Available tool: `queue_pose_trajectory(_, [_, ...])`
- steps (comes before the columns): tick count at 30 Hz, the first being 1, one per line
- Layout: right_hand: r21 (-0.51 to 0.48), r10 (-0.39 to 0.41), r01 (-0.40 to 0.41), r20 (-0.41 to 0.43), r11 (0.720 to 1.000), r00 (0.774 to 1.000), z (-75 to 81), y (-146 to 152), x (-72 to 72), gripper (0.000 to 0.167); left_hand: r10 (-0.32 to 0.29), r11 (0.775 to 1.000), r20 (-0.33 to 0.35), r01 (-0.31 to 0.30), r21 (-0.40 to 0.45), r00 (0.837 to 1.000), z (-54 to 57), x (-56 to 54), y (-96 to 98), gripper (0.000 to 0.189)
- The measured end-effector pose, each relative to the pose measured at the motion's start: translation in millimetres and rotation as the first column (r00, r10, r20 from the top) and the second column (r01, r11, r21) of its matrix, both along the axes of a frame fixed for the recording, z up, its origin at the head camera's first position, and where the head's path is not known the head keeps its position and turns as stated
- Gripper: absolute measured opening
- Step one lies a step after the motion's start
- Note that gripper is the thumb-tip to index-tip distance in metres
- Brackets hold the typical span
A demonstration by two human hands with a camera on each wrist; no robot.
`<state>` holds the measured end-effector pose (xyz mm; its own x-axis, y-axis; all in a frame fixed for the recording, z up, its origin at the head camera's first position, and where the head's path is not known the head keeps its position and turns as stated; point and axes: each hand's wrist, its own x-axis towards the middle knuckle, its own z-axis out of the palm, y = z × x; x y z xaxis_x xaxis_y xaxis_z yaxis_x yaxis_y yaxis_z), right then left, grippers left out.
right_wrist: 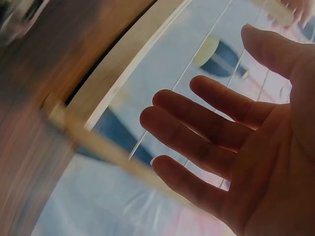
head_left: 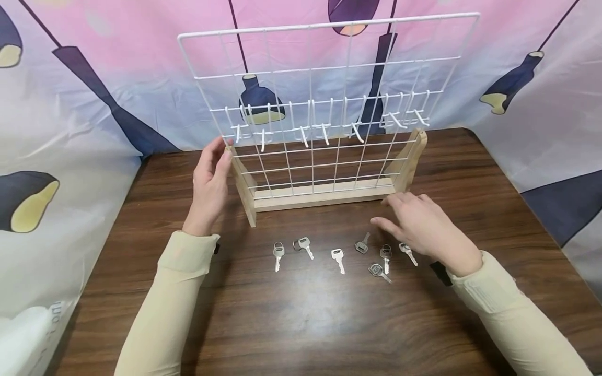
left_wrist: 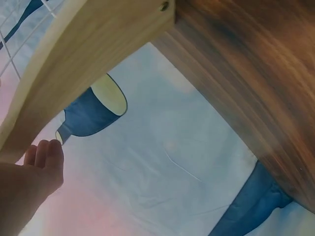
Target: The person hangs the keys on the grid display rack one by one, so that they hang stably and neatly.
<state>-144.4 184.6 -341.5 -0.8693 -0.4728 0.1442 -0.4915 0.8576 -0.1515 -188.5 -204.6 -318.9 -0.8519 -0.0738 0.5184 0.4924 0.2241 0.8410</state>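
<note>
The person's left sleeve [head_left: 162, 318] and right sleeve [head_left: 527, 324] were long and pale cream, like light custard. The left cuff [head_left: 188, 251] was wide and folded-looking, and the right cuff [head_left: 491, 284] was wide too, with little wrinkles. A small black bit [head_left: 217, 248] peeked out beside the left one. A bigger black piece [head_left: 440, 273] showed by the right wrist. The left hand [head_left: 211, 180] and right hand [head_left: 423, 224] were bare.
</note>
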Motion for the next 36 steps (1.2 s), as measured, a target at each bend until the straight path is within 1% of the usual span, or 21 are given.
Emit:
queue_pose_trajectory(2, [-0.015,0.043,-0.043,-0.009,0.999,0.999,-0.4,-8.9,1.6,0.052,-0.006,0.999,-0.034,0.007,0.033,0.999,1.8,-4.0,4.3,0.037])
queue_pose_trajectory(5, [-0.025,0.107,-0.107,-0.014,0.994,0.994,-1.5,-24.8,3.2,0.053,-0.005,0.996,-0.062,0.011,0.089,0.998,2.9,-9.9,10.4,0.033])
queue_pose_trajectory(10, [-0.004,0.197,-0.197,-0.02,0.98,0.98,-5.5,-53.9,5.6,0.049,0.014,0.986,-0.097,0.003,0.167,0.995,-0.1,-19.8,18.0,0.023])
queue_pose_trajectory(12, [0.009,0.23,-0.23,-0.022,0.973,0.973,-7.4,-64.7,6.5,0.048,0.036,0.985,-0.11,-0.016,0.172,0.993,-2.0,-23.1,20.2,0.024])
queue_pose_trajectory(15, [0.029,0.268,-0.268,-0.02,0.963,0.963,-10.0,-78.3,7.2,0.047,0.062,0.983,-0.124,-0.039,0.181,0.99,-5.7,-26.8,22.3,0.031])
queue_pose_trajectory(20, [0.038,0.299,-0.299,-0.01,0.954,0.954,-12.6,-94.2,6.2,0.043,0.062,0.979,-0.162,-0.028,0.2,0.985,-10.5,-30.9,22.6,0.031])
queue_pose_trajectory(23, [0.035,0.316,-0.316,-0.001,0.948,0.949,-12.3,-102.5,4.6,0.04,0.051,0.979,-0.194,-0.01,0.204,0.98,-11.6,-31.1,21.9,0.029])
queue_pose_trajectory(25, [0.036,0.326,-0.326,0.007,0.945,0.945,-11.8,-107.7,3.6,0.039,0.05,0.982,-0.207,-0.01,0.191,0.977,-12.0,-30.6,21.3,0.029])
queue_pose_trajectory(32, [0.037,0.353,-0.354,0.032,0.935,0.935,-13.3,-122.5,0.0,0.039,0.061,0.984,-0.173,-0.03,0.178,0.983,-13.5,-29.9,23.8,0.026])
queue_pose_trajectory(36, [0.028,0.371,-0.373,0.064,0.927,0.927,-13.0,-132.1,-2.2,0.035,0.066,0.981,-0.176,-0.031,0.193,0.982,-14.5,-30.1,22.8,0.025])
